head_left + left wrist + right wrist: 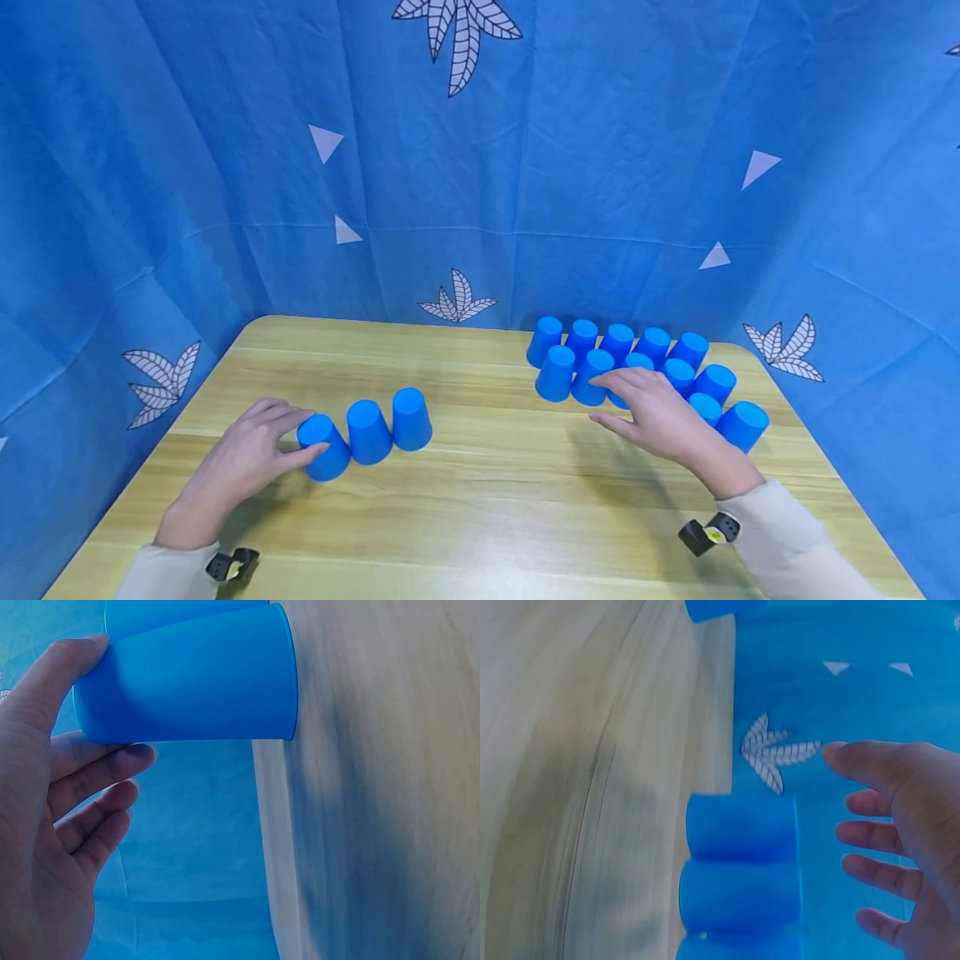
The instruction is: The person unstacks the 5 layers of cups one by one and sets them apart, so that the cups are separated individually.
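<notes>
Three upside-down blue cups stand in a slanting row on the left of the table. My left hand [243, 458] holds the leftmost blue cup [331, 462] near its top, thumb on the near side and fingers on the far side. In the left wrist view that cup [195, 682] has its wide rim down at the wood. Beside it are the middle cup [369, 435] and the right cup [412, 421]. My right hand [663, 417] hovers with spread fingers over a larger group of blue cups [555, 375], holding nothing and hiding some of them.
The larger group stands upside down in rows at the back right; the right wrist view catches a few of its cups [742, 829]. Beneath everything is a light wooden table [480, 517]. A blue curtain [600, 167] with leaf prints hangs behind and along both sides.
</notes>
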### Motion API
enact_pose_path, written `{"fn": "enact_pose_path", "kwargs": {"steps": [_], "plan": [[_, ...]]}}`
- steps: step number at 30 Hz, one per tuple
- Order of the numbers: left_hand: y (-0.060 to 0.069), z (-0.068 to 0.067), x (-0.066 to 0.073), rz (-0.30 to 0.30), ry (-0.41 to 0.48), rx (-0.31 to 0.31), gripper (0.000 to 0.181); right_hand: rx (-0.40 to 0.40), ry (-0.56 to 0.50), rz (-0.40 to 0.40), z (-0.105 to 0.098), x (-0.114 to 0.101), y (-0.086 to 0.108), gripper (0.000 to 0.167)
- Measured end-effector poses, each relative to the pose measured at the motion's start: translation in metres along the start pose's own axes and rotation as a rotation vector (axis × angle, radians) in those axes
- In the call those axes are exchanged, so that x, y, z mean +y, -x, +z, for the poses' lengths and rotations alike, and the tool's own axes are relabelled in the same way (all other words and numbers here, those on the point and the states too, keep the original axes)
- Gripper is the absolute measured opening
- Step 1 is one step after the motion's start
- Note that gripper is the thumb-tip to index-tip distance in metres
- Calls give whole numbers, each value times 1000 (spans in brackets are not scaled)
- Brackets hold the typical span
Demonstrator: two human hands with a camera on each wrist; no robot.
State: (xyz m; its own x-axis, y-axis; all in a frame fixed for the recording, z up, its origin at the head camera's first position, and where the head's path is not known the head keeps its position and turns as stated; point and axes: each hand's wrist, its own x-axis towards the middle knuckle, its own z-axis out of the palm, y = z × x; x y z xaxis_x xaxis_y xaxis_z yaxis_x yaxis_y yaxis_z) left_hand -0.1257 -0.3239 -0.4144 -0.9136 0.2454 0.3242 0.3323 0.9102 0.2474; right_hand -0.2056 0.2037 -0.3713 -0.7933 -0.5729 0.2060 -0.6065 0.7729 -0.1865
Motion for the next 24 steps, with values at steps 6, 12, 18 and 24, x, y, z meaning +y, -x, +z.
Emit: {"fn": "enact_pose_path", "kwargs": {"steps": [6,12,18,24], "plan": [[0,0,0,1,2,-1,53,-7,-27,-48,8,-20,-19,48],[0,-1,0,-5,5,-7,53,-25,-41,-85,15,-40,-38,48],[-1,-1,1,-16,5,-16,55,-30,-59,-122,23,-60,-57,50],[0,0,0,-12,4,-7,55,-45,-88,-140,34,-79,-74,51]]}}
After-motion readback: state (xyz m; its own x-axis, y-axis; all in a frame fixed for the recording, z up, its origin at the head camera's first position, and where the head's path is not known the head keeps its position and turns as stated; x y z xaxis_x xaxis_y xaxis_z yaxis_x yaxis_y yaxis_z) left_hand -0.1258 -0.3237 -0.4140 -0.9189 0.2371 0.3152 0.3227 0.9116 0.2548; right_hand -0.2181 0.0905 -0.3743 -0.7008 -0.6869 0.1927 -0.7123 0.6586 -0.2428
